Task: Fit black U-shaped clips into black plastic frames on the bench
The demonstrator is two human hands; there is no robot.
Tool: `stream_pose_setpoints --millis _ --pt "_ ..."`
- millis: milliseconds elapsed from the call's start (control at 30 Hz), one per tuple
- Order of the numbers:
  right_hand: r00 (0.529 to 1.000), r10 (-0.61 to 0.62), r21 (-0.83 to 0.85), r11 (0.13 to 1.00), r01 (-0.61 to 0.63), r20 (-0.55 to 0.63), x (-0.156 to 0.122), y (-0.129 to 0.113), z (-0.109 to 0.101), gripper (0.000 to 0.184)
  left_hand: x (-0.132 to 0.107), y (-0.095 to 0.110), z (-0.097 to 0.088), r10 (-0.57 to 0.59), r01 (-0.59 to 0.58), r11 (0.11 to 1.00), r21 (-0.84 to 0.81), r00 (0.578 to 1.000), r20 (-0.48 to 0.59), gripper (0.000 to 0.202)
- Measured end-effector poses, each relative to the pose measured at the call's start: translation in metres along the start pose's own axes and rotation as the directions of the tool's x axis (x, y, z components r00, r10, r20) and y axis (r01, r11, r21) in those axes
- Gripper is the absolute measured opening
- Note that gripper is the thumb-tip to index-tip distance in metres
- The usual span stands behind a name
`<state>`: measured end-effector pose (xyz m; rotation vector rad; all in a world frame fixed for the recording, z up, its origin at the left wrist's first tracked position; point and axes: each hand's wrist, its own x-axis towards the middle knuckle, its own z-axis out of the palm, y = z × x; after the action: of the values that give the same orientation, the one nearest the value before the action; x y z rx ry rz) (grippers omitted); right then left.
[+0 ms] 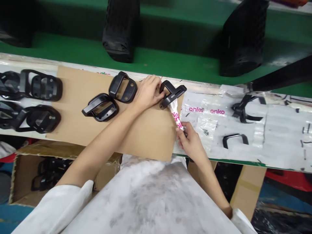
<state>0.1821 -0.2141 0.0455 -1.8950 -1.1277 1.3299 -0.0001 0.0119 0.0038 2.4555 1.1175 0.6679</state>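
Observation:
My left hand (149,92) is closed on the near side of a black plastic bracket (172,95), which stands tilted on a brown cardboard sheet (148,133). Below the bracket, my right hand (189,139) pinches the lower end of a narrow white piece with pink lettering (175,117). Its upper end meets the underside of the bracket; whether it is a wrapped tool or a strip, I cannot tell. Left of my left hand, two black plastic frames (123,87) (101,108) with raised loops lie on the cardboard.
More black frames (44,86) sit at the bench's left end. On the white printed covering (202,130) at right lie a black clip-like part (248,109) and a black loop (235,139). Large black parts (120,35) stand on the green surface (158,63) behind. An open carton (26,195) holds black parts below left.

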Motion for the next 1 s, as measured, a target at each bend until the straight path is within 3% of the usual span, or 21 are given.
stream_pose_setpoints --millis 233,300,367,433,567,733,867,933,1000 --pt "0.995 0.056 0.376 0.923 -0.085 0.087 -0.014 -0.012 -0.004 0.045 0.001 -0.005 0.011 0.012 -0.014 0.999 0.044 0.999 0.032 0.045" --pt "0.997 0.053 0.345 0.938 -0.031 -0.054 -0.023 -0.015 -0.01 0.047 0.0 -0.005 0.012 0.01 -0.011 0.998 0.066 1.0 0.021 0.041" --pt "0.968 0.02 0.259 0.965 0.047 -0.249 -0.03 -0.014 -0.015 0.051 0.0 -0.004 0.012 0.018 -0.019 0.997 0.08 1.0 0.004 0.04" --pt "0.941 -0.005 0.248 0.964 0.094 -0.338 -0.034 -0.011 -0.017 0.06 -0.001 -0.002 0.01 0.025 -0.023 0.995 0.093 1.0 -0.019 0.038" --pt "0.976 0.043 0.348 0.937 0.035 -0.214 -0.04 0.002 -0.005 0.075 -0.001 0.003 0.004 0.029 -0.024 0.992 0.12 0.999 -0.032 0.032" --pt "0.96 -0.124 0.101 0.983 0.154 -0.251 -0.046 0.009 0.02 0.059 0.001 0.003 -0.001 0.009 -0.015 0.994 0.11 0.998 0.058 0.036" --pt "0.955 -0.219 0.013 0.974 0.227 -0.201 -0.034 0.005 0.024 0.054 0.002 0.001 0.001 -0.014 0.002 0.989 0.148 0.997 0.079 0.035" --pt "0.97 -0.161 0.086 0.98 0.179 -0.181 -0.028 0.002 0.019 0.056 0.001 0.0 0.003 -0.007 -0.001 0.987 0.163 0.999 0.05 0.027" --pt "0.989 -0.027 0.238 0.969 0.062 -0.148 -0.027 -0.001 0.014 0.062 0.001 -0.001 0.003 -0.004 -0.002 0.984 0.176 0.999 0.033 0.022"
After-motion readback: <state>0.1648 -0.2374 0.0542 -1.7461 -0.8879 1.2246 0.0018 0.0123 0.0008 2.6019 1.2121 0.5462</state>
